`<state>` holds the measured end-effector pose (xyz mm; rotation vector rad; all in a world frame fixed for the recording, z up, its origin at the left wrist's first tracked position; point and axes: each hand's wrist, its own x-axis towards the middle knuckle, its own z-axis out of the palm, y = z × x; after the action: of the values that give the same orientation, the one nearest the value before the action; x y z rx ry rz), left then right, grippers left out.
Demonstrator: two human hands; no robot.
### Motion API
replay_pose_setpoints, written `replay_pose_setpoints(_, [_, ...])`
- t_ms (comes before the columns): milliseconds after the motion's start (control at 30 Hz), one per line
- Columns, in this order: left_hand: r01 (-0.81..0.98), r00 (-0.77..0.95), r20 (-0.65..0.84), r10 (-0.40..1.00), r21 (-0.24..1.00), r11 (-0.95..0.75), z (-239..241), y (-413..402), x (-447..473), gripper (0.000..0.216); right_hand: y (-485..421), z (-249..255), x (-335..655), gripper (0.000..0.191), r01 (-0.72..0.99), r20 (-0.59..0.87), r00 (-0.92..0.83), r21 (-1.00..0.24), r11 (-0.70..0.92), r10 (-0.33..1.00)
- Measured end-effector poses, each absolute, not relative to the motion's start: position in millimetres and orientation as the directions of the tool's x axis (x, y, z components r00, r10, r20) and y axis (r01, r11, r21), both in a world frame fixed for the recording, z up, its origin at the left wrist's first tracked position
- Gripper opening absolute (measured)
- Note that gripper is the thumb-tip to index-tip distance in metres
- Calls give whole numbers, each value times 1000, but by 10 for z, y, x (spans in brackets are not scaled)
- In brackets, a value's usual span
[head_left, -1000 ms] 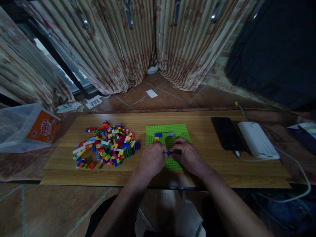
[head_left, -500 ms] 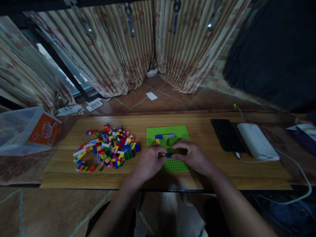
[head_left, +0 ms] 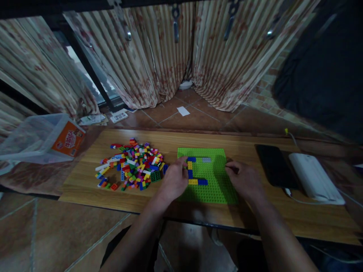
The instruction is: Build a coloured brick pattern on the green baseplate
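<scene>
A green studded baseplate (head_left: 210, 194) lies on the wooden board. Joined toy bricks on it make a bent line: a blue brick (head_left: 192, 159) at the top, a yellow brick (head_left: 190, 165) and a blue one below, then a yellow brick (head_left: 193, 182) beside a blue brick (head_left: 202, 182). A grey brick (head_left: 206, 160) sits apart. My left hand (head_left: 176, 179) is closed over the plate's left side, fingertips against the bricks; anything in its fingers is hidden. My right hand (head_left: 246, 179) has curled fingers at the plate's right edge; what they pinch, if anything, does not show.
A heap of mixed loose bricks (head_left: 136, 166) spreads to the left on the wooden board (head_left: 93, 194). On the right lie a black phone (head_left: 275, 166) and a white power bank (head_left: 314, 179) with a cable. A clear plastic box (head_left: 42, 139) stands far left.
My hands have parted from the middle of the baseplate, left hand to its left side, right hand to its right edge. The lower blue brick is uncovered. The view has shifted.
</scene>
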<state>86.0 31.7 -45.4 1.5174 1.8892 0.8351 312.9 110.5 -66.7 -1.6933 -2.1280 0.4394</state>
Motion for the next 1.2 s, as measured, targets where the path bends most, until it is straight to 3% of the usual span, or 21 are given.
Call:
replay_pose_setpoints(200, [626, -192, -57, 980, 762, 167, -476, 316, 862, 53, 1057, -597, 3095, 22, 879, 22, -171, -447, 163, 985])
replay_pose_setpoints(300, [612, -201, -59, 978, 772, 173, -471, 319, 875, 52, 978, -535, 3023, 22, 846, 48, -156, -509, 159, 987])
replay_pose_setpoints(367, [604, -204, -41, 978, 781, 158, -454, 326, 863, 51, 913, -506, 2954, 24, 764, 49, -205, -616, 191, 978])
replay_pose_setpoints(500, [566, -203, 30, 979, 819, 92, -391, 320, 641, 42, 814, -490, 2828, 27, 580, -92, -437, -789, 203, 895])
replay_pose_setpoints(600, [544, -202, 41, 979, 835, 78, -307, 232, 289, 30, 792, -495, 2788, 24, 579, -156, -498, -792, 193, 853])
replay_pose_setpoints(700, [542, -178, -64, 982, 826, 152, -189, 64, -54, 25, 800, -496, 2788, 24, 604, -175, -497, -773, 194, 850])
replay_pose_setpoints(867, [747, -167, -235, 957, 603, 279, -53, -159, -236, 26, 816, -499, 2775, 25, 607, -164, -476, -772, 188, 864])
replay_pose_setpoints(967, [833, -217, -233, 948, 462, 304, -58, -195, -180, 32, 811, -496, 2739, 28, 584, -106, -445, -787, 198, 889])
replay_pose_setpoints(1200, [897, -237, -238, 942, 318, 306, -114, -194, -15, 35, 810, -480, 2663, 29, 615, -49, -417, -751, 242, 908])
